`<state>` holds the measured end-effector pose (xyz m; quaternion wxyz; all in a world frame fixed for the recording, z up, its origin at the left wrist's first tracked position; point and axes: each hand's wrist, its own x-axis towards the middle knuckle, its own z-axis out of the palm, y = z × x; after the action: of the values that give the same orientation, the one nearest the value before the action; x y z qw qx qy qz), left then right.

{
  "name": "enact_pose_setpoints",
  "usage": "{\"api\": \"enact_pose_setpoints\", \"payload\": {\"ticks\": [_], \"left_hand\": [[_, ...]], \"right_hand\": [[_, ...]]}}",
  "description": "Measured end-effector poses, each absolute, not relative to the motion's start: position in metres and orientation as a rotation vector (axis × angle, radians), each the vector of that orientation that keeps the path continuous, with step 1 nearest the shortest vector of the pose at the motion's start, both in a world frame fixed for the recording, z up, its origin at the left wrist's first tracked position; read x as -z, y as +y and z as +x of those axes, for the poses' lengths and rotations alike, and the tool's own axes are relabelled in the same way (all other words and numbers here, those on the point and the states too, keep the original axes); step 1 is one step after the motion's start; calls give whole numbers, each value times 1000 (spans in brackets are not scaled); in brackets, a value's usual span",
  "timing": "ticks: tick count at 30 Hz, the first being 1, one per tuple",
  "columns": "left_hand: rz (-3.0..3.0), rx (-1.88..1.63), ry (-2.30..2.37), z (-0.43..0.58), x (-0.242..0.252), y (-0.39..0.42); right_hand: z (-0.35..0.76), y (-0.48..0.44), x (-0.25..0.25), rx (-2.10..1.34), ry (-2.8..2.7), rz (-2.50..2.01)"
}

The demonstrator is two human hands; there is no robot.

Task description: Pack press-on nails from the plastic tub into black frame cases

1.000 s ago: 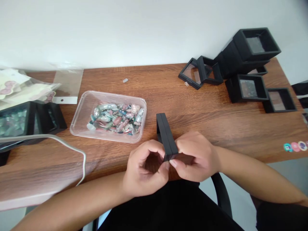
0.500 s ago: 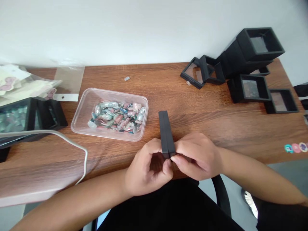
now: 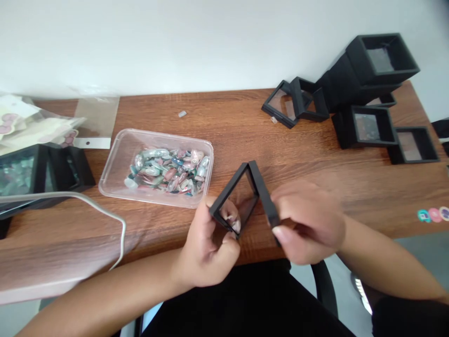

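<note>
Between my hands is a hinged black display frame (image 3: 268, 199) with clear film panes, spread in a V whose two halves meet at the far end. My left hand (image 3: 210, 248) grips the left half, thumb at its near corner; fingers show through the clear film. Pinched along the outer half, my right hand (image 3: 308, 224) is a little blurred. Just beyond my left hand stands a clear plastic tub (image 3: 115, 164) holding many press-on nails (image 3: 171, 173) in pink, teal and silvery tones.
Black display frames and boxes (image 3: 382, 61) are stacked at the back right. Black boxes (image 3: 52, 164) and plastic packets (image 3: 38, 121) lie at the left. A white cable (image 3: 122, 234) crosses the desk's left side. Round stickers (image 3: 434, 215) sit at the right edge.
The black frame, closed flat half a second ago, has swung apart into a V. My right hand has moved right with its half, and my left hand has shifted slightly left.
</note>
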<state>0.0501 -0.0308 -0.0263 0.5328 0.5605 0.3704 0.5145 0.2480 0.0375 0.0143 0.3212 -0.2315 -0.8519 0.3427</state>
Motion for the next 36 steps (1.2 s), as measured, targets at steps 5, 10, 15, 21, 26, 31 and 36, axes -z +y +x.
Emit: {"api": "enact_pose_setpoints", "payload": {"ticks": [5,10,15,21,26,31,36], "left_hand": [[912,-1089,719,55,21,-34],[834,-969,742,61,26,-41],[1302,-1005,867,62,29,-47],[2007,-715,1063,52,27,-40],[2355,-615,1188,50,32,-36],[2526,-540,1289,50,34,-36],[2566,-478,1281,51,34,-39]], "right_hand": [[276,64,-29,-1526,-1703,-697],[290,93,-24,-1939,-1659,-627],[291,99,-16,-1990,-1792,-617],[294,103,-11,-1929,-1901,-664],[295,106,-7,-1699,-1976,-758],[291,102,-3,-1312,-2043,-845],[282,99,2,-946,-2234,-992]]}}
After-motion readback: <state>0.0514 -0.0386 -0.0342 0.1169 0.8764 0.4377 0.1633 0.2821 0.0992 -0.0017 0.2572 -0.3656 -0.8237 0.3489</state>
